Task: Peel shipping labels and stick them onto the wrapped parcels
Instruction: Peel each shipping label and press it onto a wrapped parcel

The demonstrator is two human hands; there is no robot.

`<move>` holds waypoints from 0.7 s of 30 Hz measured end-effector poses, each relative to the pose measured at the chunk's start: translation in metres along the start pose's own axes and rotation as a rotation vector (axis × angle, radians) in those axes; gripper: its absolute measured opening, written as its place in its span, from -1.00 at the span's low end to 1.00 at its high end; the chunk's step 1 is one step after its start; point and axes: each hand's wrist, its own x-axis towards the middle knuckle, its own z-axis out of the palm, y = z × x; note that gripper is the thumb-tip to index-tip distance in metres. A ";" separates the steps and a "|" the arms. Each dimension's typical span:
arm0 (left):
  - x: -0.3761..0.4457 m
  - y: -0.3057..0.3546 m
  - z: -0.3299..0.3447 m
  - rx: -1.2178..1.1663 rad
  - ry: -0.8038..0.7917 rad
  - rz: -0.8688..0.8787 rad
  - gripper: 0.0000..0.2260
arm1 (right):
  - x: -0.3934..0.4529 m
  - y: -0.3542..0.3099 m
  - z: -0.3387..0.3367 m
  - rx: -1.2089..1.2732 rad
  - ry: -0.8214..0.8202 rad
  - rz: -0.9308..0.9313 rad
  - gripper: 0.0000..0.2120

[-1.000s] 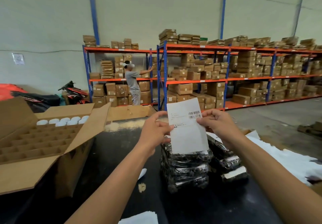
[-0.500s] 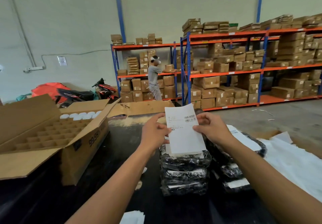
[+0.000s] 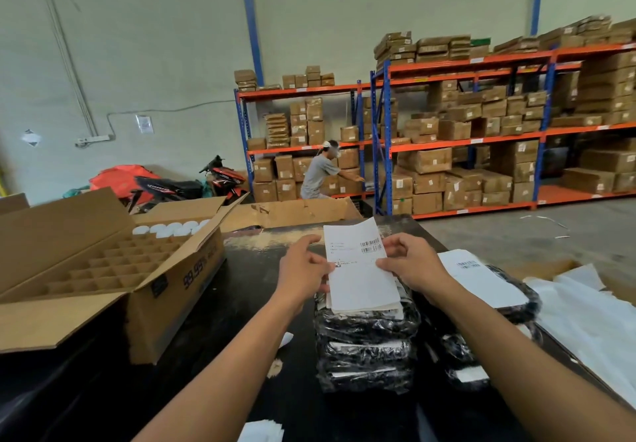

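Note:
A white shipping label (image 3: 361, 276) with a barcode is held upright above a stack of black wrapped parcels (image 3: 366, 348) on the black table (image 3: 241, 290). My left hand (image 3: 303, 269) pinches its left edge and my right hand (image 3: 409, 262) pinches its right edge. The label's lower end hangs just over the top parcel. A second stack of parcels (image 3: 488, 307) stands to the right, its top one bearing a white label (image 3: 481, 278).
An open cardboard box (image 3: 113, 269) with a divider grid stands at the left. White backing sheets (image 3: 592, 317) lie at the right, paper scraps (image 3: 261, 431) at the front edge. A person (image 3: 320, 173) works at orange shelving (image 3: 464, 145) full of cartons.
The view has swung left and slightly down. Both hands keep hold of the label, which has come lower toward the top parcel. The person at the shelves has bent down.

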 end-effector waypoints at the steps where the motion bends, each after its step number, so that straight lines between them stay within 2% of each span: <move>1: 0.001 -0.001 0.001 0.001 -0.004 -0.002 -0.46 | 0.000 0.001 0.000 -0.011 -0.004 0.008 -0.74; 6: 0.004 -0.005 0.002 0.032 -0.007 0.000 -0.49 | 0.002 0.005 0.003 -0.022 0.004 0.018 -0.80; 21: 0.007 -0.013 0.002 0.274 -0.012 0.051 -0.48 | 0.001 0.012 0.007 -0.149 0.006 0.037 -0.73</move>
